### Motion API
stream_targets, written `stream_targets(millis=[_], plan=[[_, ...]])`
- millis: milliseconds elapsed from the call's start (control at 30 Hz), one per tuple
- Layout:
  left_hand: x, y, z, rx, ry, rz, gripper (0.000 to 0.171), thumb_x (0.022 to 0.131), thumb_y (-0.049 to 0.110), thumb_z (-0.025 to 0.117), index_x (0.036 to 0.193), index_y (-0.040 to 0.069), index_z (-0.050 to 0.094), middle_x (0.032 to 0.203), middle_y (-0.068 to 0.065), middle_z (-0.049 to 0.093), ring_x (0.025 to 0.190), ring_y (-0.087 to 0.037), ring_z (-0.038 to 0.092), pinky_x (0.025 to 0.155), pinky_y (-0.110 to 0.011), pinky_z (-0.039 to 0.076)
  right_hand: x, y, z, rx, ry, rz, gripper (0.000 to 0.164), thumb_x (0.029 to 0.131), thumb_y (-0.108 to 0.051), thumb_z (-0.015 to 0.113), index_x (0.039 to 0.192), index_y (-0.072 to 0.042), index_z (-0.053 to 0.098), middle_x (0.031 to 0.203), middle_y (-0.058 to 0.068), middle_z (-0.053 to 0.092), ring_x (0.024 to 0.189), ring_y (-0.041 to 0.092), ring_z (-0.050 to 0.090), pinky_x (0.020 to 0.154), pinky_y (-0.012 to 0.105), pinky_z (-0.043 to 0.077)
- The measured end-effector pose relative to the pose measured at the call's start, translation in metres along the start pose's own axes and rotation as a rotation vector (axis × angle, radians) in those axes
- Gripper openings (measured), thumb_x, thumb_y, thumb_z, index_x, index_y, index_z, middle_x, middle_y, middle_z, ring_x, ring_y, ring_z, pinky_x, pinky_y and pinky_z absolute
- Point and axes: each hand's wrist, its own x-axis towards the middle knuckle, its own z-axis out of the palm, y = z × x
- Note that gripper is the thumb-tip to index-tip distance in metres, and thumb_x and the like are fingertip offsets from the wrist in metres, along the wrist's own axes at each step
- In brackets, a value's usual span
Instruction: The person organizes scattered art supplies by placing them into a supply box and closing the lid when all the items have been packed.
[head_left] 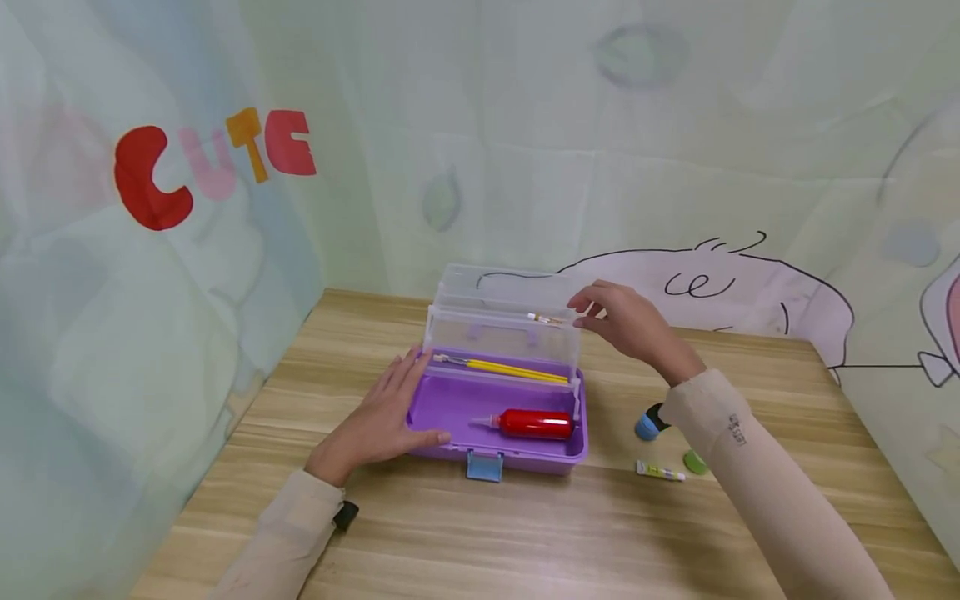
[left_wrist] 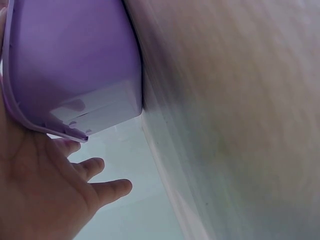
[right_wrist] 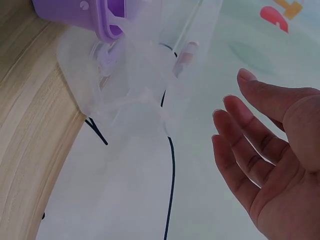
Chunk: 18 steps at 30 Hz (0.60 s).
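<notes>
A purple box (head_left: 450, 408) with a blue latch (head_left: 484, 467) stands with its clear lid (head_left: 510, 283) raised. My left hand (head_left: 378, 417) rests on the box's left rim, fingers spread and thumb at the front edge. Beside the right end of the raised clear tray (head_left: 450, 329) is my right hand (head_left: 618, 321), fingers parted and holding nothing in the right wrist view. A small tube (head_left: 546, 318) with a white cap lies in that tray, near the fingertips. Inside the box are a red squeeze bottle (head_left: 534, 423) and yellow-handled brushes (head_left: 517, 370).
Right of the box, a small paint tube (head_left: 660, 472), a blue-and-black item (head_left: 648, 423) and a green round item (head_left: 695, 462) partly hidden by the sleeve lie on the wooden table (head_left: 480, 542). Printed fabric walls (head_left: 465, 125) stand behind and to the left.
</notes>
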Motion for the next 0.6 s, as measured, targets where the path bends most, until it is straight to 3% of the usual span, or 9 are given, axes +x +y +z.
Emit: stream_targets(millis=[600], plan=[[0.001, 0.0, 0.0, -0.007, -0.01, -0.008, 0.125, 0.076, 0.077, 0.069, 0.165, 0.025, -0.002, 0.172, -0.01, -0.001, 0.155, -0.044, 0.005, 0.121, -0.067, 0.015, -0.064, -0.001, -0.01, 0.035, 0.073, -0.023, 0.025, 0.093, -0.015, 0.076, 0.117, -0.01, 0.071, 0.106, 0.006, 0.071, 0.094, 0.02, 0.069, 0.081, 0.043, 0.061]])
